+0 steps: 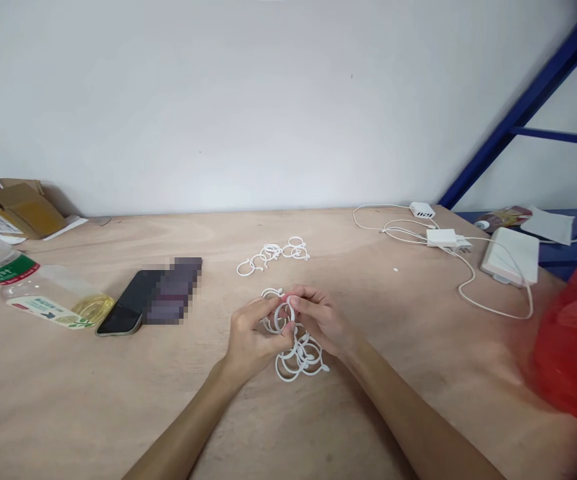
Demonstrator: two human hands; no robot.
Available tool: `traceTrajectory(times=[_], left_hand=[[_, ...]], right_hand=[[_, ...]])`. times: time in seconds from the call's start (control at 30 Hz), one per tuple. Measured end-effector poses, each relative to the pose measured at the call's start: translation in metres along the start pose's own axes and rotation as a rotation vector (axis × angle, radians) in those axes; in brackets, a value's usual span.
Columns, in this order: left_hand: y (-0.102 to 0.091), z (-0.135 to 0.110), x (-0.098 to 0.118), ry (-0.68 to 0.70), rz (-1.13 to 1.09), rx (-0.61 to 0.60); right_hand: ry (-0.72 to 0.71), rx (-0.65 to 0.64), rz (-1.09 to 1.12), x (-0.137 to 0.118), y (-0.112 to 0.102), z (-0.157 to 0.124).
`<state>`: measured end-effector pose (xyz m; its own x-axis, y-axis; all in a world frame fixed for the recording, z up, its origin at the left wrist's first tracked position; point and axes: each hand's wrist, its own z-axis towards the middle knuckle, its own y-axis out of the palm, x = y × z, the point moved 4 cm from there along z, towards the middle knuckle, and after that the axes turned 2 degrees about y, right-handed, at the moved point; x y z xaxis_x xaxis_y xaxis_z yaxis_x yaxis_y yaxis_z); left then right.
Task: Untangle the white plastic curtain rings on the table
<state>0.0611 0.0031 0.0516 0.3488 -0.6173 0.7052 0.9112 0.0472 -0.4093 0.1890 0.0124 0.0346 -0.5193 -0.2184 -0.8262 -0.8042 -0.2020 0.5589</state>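
My left hand (pixel 251 337) and my right hand (pixel 318 320) meet over the middle of the wooden table (pixel 118 413). Both pinch the same white plastic ring (pixel 285 313), held upright between the fingertips. Under and between the hands lies a linked cluster of white rings (pixel 301 357). A second group of white rings (pixel 273 255) lies farther back on the table, apart from both hands.
A plastic bottle with yellow liquid (pixel 38 293) lies on its side at left beside a dark phone (pixel 128 303). Cardboard boxes (pixel 13 208) sit far left. White chargers and cables (pixel 443 239) and a white box (pixel 513 257) are at right, with a red bag (pixel 573 340) and a blue frame (pixel 523 107).
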Motion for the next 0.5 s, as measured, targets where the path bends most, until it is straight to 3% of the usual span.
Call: traceTrajectory(times=[0.27,0.5], left_hand=[[0.001,0.001,-0.008,-0.099,0.089,-0.055],[0.0,0.006,-0.023,-0.17,0.318,-0.125]], right_hand=[[0.024,0.076,-0.103,0.009,-0.004,0.004],[-0.199,0.423,-0.584,-0.014,-0.023,0.005]])
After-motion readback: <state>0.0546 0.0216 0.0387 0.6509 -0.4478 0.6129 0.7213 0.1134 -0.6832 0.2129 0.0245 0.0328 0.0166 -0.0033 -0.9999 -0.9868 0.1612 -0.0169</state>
